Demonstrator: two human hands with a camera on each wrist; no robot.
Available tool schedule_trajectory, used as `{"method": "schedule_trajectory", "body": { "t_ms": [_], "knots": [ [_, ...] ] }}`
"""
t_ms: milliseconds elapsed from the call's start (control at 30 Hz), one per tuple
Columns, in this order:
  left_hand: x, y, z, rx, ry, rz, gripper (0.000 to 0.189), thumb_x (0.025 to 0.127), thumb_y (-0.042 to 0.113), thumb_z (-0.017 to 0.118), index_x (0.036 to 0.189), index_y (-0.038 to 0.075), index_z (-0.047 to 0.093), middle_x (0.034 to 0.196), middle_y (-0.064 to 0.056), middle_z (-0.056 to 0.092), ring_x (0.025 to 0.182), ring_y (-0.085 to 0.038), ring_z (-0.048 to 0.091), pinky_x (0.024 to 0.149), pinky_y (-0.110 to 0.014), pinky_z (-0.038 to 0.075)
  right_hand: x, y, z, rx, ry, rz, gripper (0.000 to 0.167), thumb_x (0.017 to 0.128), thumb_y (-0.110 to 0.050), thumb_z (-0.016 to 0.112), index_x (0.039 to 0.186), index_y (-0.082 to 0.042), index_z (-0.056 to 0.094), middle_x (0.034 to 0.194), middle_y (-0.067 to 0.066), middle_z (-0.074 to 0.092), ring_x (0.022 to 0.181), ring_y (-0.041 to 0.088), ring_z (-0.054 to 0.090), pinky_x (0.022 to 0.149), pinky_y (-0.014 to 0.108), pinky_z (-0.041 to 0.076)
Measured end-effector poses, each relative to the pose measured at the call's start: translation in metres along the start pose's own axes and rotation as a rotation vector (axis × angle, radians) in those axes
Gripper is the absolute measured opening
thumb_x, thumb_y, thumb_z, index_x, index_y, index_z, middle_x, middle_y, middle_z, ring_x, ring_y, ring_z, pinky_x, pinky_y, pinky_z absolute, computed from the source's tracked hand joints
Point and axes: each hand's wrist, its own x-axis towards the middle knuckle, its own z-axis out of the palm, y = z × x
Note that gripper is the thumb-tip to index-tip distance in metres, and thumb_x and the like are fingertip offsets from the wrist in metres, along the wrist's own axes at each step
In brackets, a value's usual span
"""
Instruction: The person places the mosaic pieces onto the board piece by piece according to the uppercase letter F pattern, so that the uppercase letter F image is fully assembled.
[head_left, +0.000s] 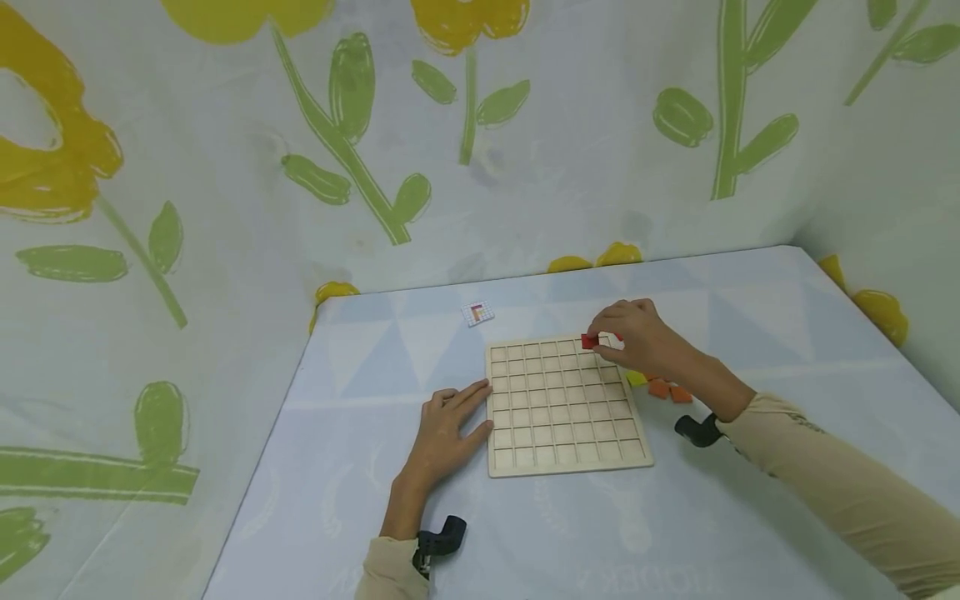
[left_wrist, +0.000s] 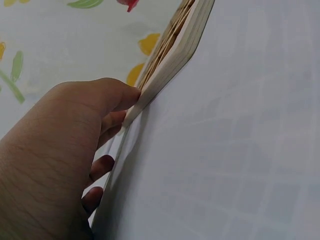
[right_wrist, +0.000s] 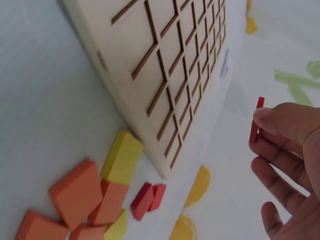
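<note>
A square wooden grid board (head_left: 564, 408) with rows of shallow cells lies flat on the table. My left hand (head_left: 448, 433) touches the board's left edge with thumb and fingertips, the fingers mostly straight; the left wrist view shows the thumb against the side of the board (left_wrist: 170, 62). Over the far right part of the board, my right hand (head_left: 637, 337) pinches a small red square tile (head_left: 589, 342) between thumb and fingers. In the right wrist view that red tile (right_wrist: 256, 120) is seen edge-on, held above the grid.
Right of the board lie loose tiles: orange ones (right_wrist: 76, 192), yellow ones (right_wrist: 121, 157) and two red ones (right_wrist: 142, 201). A small printed pattern card (head_left: 477, 313) lies beyond the board's far left corner. Flowered cloth (head_left: 525, 200) hangs behind the table.
</note>
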Motion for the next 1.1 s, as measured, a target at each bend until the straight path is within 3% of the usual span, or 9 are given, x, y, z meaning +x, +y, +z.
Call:
{"method": "schedule_trajectory", "body": {
  "t_ms": [367,1100],
  "knots": [
    [0.001,0.001,-0.001,0.022,-0.025,-0.017,0.055,0.096,0.041,0.06,0.149,0.027,0.051,0.153,0.015,0.043,0.127,-0.022,0.042,0.102,-0.047,0.031,0.018,-0.011,0.021,0.02,0.01,-0.073,0.018,0.078,-0.006,0.085,0.092,-0.01,0.075,0.098,0.004,0.072,0.097,0.026,0.061,0.086,0.053,0.035],
    [0.0,0.003,-0.002,0.027,-0.02,-0.009,0.056,0.096,0.04,0.06,0.149,0.025,0.051,0.154,0.014,0.043,0.127,-0.023,0.042,0.102,-0.048,0.031,0.041,-0.032,0.049,-0.021,-0.149,0.014,0.013,0.086,-0.014,0.079,0.098,-0.013,0.077,0.105,0.002,0.072,0.104,0.026,0.06,0.093,0.055,0.038]
  ]
}}
